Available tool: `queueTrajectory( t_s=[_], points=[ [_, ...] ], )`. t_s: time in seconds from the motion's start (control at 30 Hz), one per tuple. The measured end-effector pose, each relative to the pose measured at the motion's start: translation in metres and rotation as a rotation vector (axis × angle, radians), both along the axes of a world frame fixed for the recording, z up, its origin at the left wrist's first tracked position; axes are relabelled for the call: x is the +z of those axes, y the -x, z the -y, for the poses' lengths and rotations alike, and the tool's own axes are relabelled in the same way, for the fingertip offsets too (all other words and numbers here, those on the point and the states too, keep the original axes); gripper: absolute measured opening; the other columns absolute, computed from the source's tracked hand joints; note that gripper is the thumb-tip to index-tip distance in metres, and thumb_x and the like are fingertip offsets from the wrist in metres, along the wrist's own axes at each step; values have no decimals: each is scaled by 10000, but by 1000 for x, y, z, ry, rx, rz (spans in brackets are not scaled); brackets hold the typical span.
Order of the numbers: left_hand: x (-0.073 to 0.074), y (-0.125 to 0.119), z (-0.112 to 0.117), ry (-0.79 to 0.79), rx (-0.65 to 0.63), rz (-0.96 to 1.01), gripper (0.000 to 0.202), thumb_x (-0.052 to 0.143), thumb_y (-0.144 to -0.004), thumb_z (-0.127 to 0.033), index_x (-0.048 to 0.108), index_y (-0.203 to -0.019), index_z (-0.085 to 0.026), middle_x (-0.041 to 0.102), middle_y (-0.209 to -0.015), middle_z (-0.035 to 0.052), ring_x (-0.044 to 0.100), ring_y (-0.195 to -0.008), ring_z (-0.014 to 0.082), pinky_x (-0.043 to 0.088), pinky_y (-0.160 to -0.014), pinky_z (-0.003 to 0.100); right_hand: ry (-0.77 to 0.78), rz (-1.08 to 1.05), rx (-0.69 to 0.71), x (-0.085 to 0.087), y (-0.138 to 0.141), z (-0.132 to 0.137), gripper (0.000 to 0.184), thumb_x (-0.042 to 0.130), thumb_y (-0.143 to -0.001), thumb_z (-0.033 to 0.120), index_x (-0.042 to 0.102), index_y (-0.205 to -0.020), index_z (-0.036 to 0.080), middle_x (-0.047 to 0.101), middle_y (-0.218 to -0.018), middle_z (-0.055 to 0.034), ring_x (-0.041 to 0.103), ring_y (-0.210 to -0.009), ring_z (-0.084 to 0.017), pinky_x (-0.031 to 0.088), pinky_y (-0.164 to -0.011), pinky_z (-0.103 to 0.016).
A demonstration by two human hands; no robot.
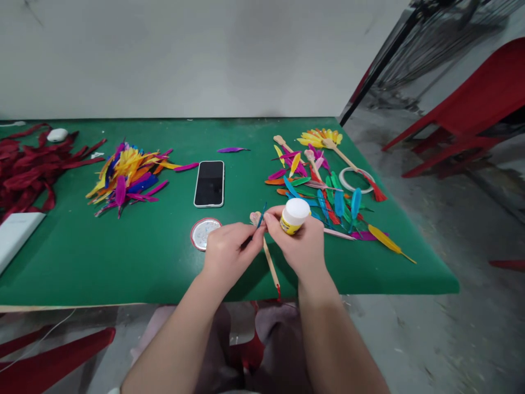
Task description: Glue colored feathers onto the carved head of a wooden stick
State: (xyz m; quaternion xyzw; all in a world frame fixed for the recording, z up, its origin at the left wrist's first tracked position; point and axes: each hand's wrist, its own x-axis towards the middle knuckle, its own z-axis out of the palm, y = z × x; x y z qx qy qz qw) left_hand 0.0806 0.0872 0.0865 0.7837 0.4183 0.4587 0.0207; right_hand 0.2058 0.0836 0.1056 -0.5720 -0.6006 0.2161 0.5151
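Close together over the front of the table, both my hands are closed. My left hand [233, 249] pinches a thin blue feather [262, 213], much of it hidden by the fingers. In my right hand [301, 241] is a small glue bottle [295, 216] with a white cap and yellow label; the thumb and forefinger meet at the feather too. Below them lies a wooden stick [270, 264] with a broader, shiny end and a red cord at its near end. A round, red-rimmed white lid [200, 234] sits beside my left hand.
A phone [209, 184] lies behind the lid. Mixed feathers [133, 174] are piled at left, near dark red fabric strips [28, 164] and a white box [18, 235]. Right: loose feathers, other sticks, a yellow feather fan [320, 138] and a white ring [344, 183]. Red chair [479, 93] beyond.
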Motion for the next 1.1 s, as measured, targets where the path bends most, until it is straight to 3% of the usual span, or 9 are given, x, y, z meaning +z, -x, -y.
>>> queueTrajectory(
  t_s=[0.4, 0.63, 0.8, 0.9, 1.0, 1.1],
  points=[
    [-1, 0, 1, 19, 0, -6, 280, 516, -802, -204, 585, -536, -152, 532, -425, -26, 445, -401, 62, 322, -453, 192, -17, -147, 60, 1, 1, 0, 34, 564, -651, 180, 559, -618, 175, 582, -593, 11, 541, -553, -121, 463, -529, -246],
    [3, 0, 1, 58, -60, 56, 238, 548, -779, -174, 605, -550, -145, 562, -438, -25, 455, -396, 50, 319, -437, 179, 98, -545, 185, -11, 2, -8, 56, 578, -630, 200, 535, -600, 181, 515, -511, 50, 498, -455, -85, 452, -446, -211],
    [7, 0, 2, 177, -118, 139, 242, 536, -781, -187, 622, -556, -166, 582, -448, -32, 483, -404, 52, 341, -430, 171, 166, -722, 298, -12, 2, -10, 89, 564, -656, 214, 515, -589, 184, 501, -476, 58, 500, -426, -80, 445, -417, -199],
    [7, 2, 2, 233, -99, 172, 230, 536, -778, -183, 632, -569, -166, 589, -450, -31, 502, -413, 59, 352, -432, 173, 117, -628, 225, -10, 2, -8, 96, 581, -685, 246, 543, -622, 185, 539, -509, 46, 521, -432, -90, 467, -432, -221],
    [7, 3, 2, 261, -41, 182, 251, 538, -775, -203, 616, -539, -167, 576, -434, -31, 500, -411, 67, 353, -432, 182, -65, -286, 62, -10, 1, -4, 49, 611, -711, 248, 606, -711, 199, 625, -634, 10, 586, -539, -125, 510, -521, -269],
    [7, 4, 1, 260, -27, 196, 262, 539, -761, -203, 597, -508, -168, 554, -419, -36, 468, -397, 61, 340, -422, 180, -295, 25, 75, -12, 1, -2, 106, 609, -737, 190, 638, -828, 234, 675, -798, -17, 622, -686, -158, 524, -624, -313]
  ],
)
